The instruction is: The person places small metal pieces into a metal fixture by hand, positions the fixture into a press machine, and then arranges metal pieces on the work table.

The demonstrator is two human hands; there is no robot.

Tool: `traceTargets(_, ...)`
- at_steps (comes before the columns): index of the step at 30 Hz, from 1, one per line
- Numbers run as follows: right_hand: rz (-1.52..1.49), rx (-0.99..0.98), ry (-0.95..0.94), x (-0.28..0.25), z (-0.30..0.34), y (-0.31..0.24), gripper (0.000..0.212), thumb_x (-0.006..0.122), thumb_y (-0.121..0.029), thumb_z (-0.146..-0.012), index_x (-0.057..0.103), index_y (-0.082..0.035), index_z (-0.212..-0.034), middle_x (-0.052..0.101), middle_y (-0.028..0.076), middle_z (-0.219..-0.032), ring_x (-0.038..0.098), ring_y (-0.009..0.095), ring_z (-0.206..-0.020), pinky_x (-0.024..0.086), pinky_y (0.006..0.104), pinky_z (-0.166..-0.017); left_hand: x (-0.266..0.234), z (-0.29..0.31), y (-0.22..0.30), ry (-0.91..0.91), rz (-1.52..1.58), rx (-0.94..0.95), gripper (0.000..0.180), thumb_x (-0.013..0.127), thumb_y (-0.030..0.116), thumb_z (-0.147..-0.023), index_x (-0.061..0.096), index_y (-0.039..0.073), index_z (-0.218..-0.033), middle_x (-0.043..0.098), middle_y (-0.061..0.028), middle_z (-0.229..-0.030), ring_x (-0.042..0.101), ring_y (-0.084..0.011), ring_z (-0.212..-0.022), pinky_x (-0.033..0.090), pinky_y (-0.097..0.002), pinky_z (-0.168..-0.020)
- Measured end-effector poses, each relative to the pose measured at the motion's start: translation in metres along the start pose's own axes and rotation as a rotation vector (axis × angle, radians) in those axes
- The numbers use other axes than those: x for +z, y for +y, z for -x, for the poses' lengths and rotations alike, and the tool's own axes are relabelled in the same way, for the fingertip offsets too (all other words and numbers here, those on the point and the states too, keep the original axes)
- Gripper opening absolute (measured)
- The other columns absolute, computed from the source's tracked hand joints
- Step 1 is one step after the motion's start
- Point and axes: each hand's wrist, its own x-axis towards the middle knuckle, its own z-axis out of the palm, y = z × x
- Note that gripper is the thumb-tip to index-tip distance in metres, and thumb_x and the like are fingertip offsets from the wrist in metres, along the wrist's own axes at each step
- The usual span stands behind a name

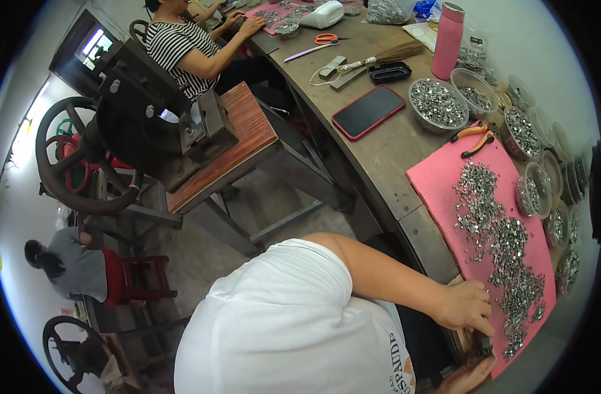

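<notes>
My left hand point(466, 306) is at the near edge of a pink textured mat point(438, 190), its fingers bent down and closed around something small I cannot make out. Just under those fingertips is a small dark block point(484, 344). My right hand point(470, 379) comes in at the lower edge, partly cut off, with a finger reaching toward the block's near end. Its grip is hidden. Across the mat, beside both hands, spreads a long heap of small shiny metal pieces point(504, 253). Part of a wooden piece point(459, 341) shows below my left hand.
Orange-and-black pliers point(474, 136) lie at the mat's far end. Clear tubs of metal pieces point(438, 104) line the wall side. A phone point(369, 112), a black tray point(389, 72) and a pink bottle point(448, 43) stand farther along. Left are a hand-wheel press point(90, 154) and co-workers.
</notes>
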Motion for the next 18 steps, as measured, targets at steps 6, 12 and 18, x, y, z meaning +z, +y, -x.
traceTargets(6,-0.138,0.143,-0.043,-0.040,-0.024,0.068,0.040,0.042,-0.028,-0.109,0.054,0.005,-0.128,0.051,0.021,-0.144,0.050,0.032,-0.131,0.040,0.0449,-0.111,0.005,0.003,-0.006,0.156,-0.051,0.157,0.039,0.064,0.024,-0.081,0.066,0.021,-0.120,0.065,-0.0096,-0.114,0.061,-0.0317,-0.108,0.046,-0.0487,-0.092)
traceTargets(12,0.836,-0.430,-0.110,-0.077,-0.040,0.111,0.034,0.045,-0.028,-0.105,0.058,0.002,-0.096,0.048,0.022,-0.151,0.046,0.040,-0.132,0.033,0.0522,-0.111,-0.026,0.007,0.002,0.271,0.067,0.214,0.027,0.060,0.019,-0.090,0.064,0.013,-0.116,0.065,-0.0127,-0.118,0.062,-0.0340,-0.114,0.048,-0.0540,-0.099)
traceTargets(18,1.013,-0.472,-0.073,-0.058,-0.036,0.096,0.031,0.046,-0.024,-0.105,0.059,0.003,-0.094,0.051,0.022,-0.148,0.047,0.042,-0.131,0.034,0.0524,-0.109,-0.063,0.047,0.005,0.359,0.420,-0.280,0.031,0.065,0.006,-0.089,0.058,0.004,-0.119,0.064,-0.0131,-0.113,0.063,-0.0320,-0.106,0.051,-0.0418,-0.095)
